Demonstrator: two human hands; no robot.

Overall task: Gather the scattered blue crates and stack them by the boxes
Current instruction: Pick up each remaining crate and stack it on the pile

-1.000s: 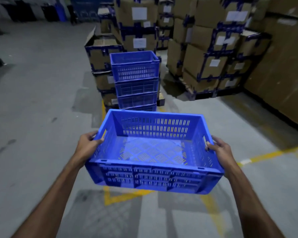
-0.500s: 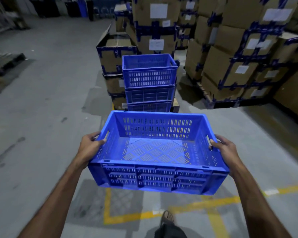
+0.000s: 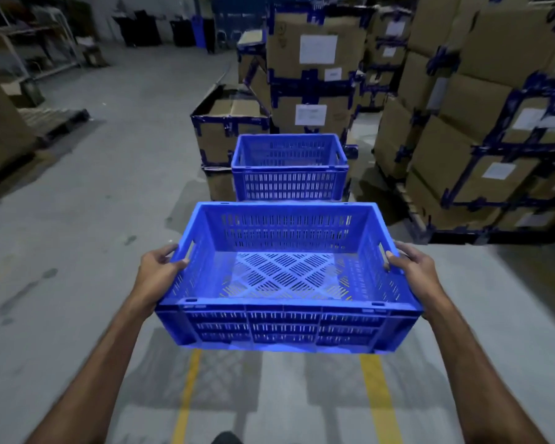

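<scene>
I carry an empty blue slotted crate [image 3: 285,280] level in front of me, above the floor. My left hand [image 3: 159,270] grips its left handle slot and my right hand [image 3: 410,270] grips the right one, thumbs over the rim. Straight ahead stands a stack of blue crates [image 3: 289,169]; only the top one shows, the carried crate hides the lower ones. The stack sits against taped cardboard boxes [image 3: 314,75].
An open-topped carton [image 3: 229,123] stands left of the stack. Pallets of taped boxes [image 3: 481,129] fill the right side. A low pallet with cartons [image 3: 42,123] lies at far left. Yellow floor lines [image 3: 377,398] run under me on grey concrete.
I have walked closer to the crate stack and the view has swung so it sits dead ahead. The carried crate stays in both hands and now hides the stack's lower crates.
</scene>
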